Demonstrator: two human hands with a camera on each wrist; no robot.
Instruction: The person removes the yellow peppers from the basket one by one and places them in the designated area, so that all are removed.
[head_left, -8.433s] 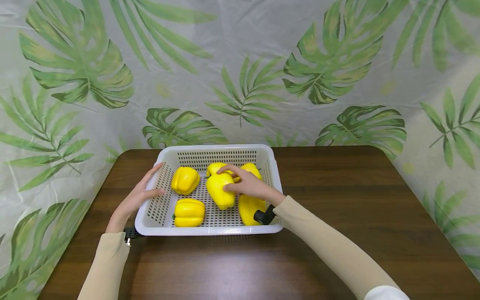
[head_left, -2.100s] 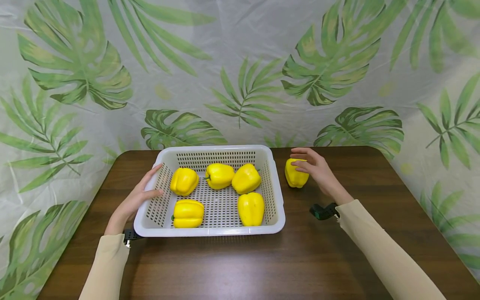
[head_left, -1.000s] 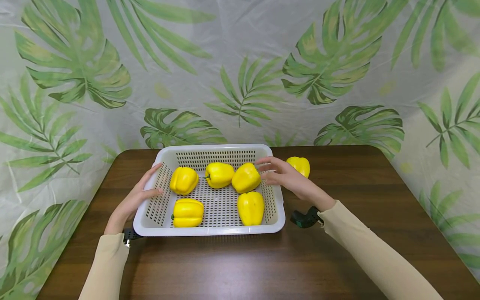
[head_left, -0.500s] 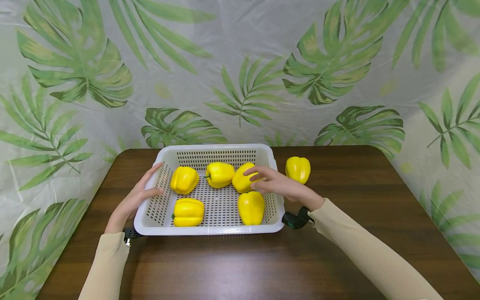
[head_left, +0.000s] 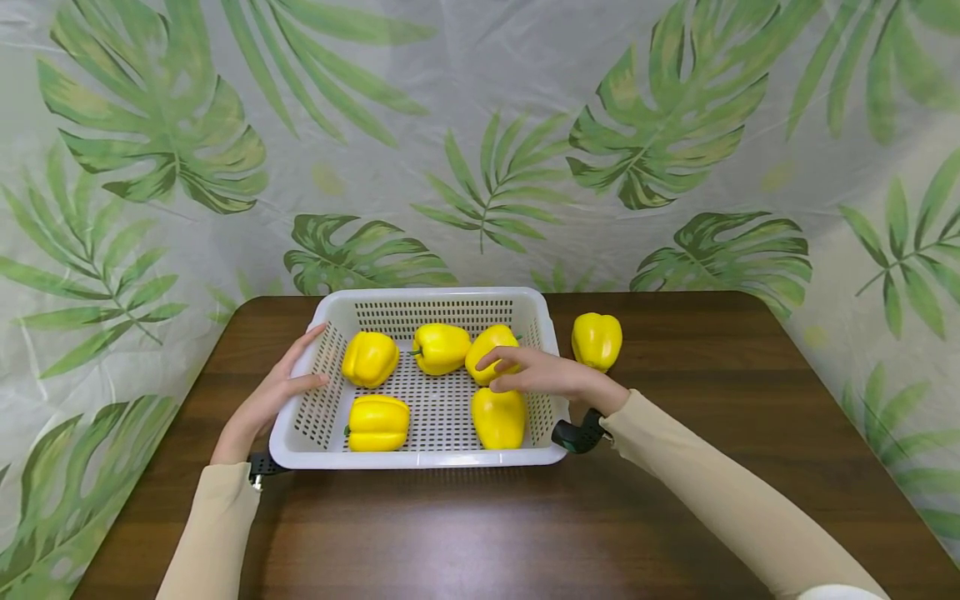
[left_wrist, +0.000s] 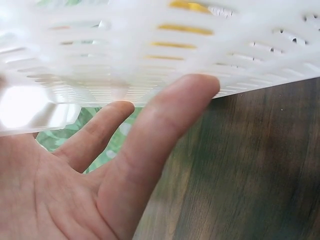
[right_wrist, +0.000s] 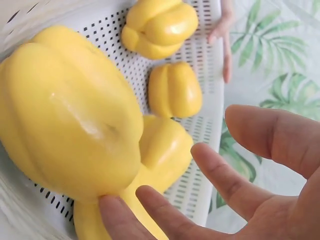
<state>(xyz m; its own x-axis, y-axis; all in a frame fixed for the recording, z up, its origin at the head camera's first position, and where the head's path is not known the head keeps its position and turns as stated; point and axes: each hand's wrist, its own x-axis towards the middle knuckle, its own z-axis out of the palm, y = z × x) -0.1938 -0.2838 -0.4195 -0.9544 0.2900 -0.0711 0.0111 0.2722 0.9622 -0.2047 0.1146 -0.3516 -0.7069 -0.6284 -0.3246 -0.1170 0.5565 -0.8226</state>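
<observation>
On the wooden table (head_left: pixel 750 375), a white perforated plastic basket (head_left: pixel 427 460) is sitting, and the left hand (head_left: pixel 281 383) is resting spread along its left end, same as earlier. The right hand (head_left: pixel 551 375) is the news: it's moving off the lone bell pepper (head_left: pixel 596 340) outside and reaching in, fingers loose, gripping nothing, seemingly brushing the front-right bell pepper (head_left: pixel 498 421). So now one's lying on the table, five inside.

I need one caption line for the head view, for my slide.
Left hand against a white basket of five yellow peppers, right hand over it, a sixth pepper on the table.
</observation>
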